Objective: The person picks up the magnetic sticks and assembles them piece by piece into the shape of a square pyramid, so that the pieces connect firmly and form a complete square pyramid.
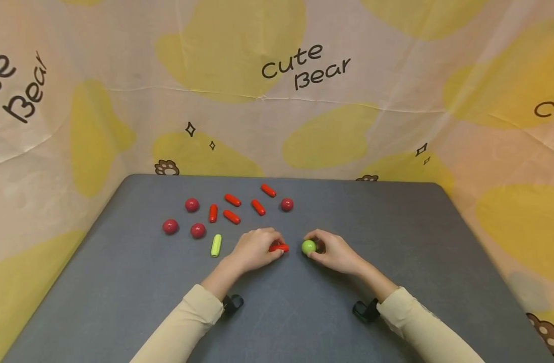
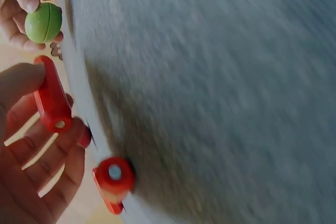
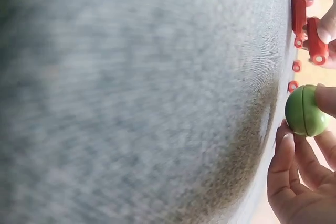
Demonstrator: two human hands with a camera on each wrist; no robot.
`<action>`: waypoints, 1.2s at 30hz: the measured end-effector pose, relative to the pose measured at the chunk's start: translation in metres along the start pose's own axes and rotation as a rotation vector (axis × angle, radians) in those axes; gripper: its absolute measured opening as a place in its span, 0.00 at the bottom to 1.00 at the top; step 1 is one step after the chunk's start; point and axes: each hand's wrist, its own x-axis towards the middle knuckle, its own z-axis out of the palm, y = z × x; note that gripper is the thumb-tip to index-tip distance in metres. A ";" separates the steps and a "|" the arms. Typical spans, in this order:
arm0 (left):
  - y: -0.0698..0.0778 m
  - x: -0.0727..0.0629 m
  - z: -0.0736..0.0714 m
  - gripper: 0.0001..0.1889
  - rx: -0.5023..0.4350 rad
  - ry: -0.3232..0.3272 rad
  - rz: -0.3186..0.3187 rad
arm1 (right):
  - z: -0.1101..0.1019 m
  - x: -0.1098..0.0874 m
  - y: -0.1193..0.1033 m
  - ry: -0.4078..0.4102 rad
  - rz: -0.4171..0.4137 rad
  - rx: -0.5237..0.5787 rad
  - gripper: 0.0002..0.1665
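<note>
Here, a red stick (image 1: 282, 247) sits pinched in left hand (image 1: 256, 248), green ball (image 1: 308, 246) in right hand (image 1: 335, 253).

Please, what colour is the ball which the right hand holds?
The ball is green, with one thin line across it; the right wrist view shows it best.

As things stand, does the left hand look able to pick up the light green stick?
Probably not at once: the left hand pinches a red stick, which it may need to put down first. Otherwise the way looks free: nothing stands between the hand and the light green stick.
</note>
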 end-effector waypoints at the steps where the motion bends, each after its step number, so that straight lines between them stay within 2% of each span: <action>1: 0.002 0.001 0.001 0.05 0.011 -0.001 0.001 | 0.000 -0.001 0.001 0.002 0.001 -0.003 0.18; 12: 0.015 0.014 0.011 0.06 0.045 -0.035 0.019 | -0.001 -0.005 0.007 0.017 -0.014 -0.029 0.16; 20: 0.017 0.017 0.015 0.05 0.043 -0.055 0.010 | -0.001 -0.003 0.005 -0.005 -0.017 -0.028 0.15; 29: 0.018 0.020 0.017 0.06 0.037 -0.057 0.027 | 0.001 -0.002 0.004 -0.021 0.006 0.003 0.16; 36: 0.022 0.021 0.018 0.06 0.005 -0.075 0.023 | 0.003 0.000 0.004 -0.022 0.014 0.002 0.14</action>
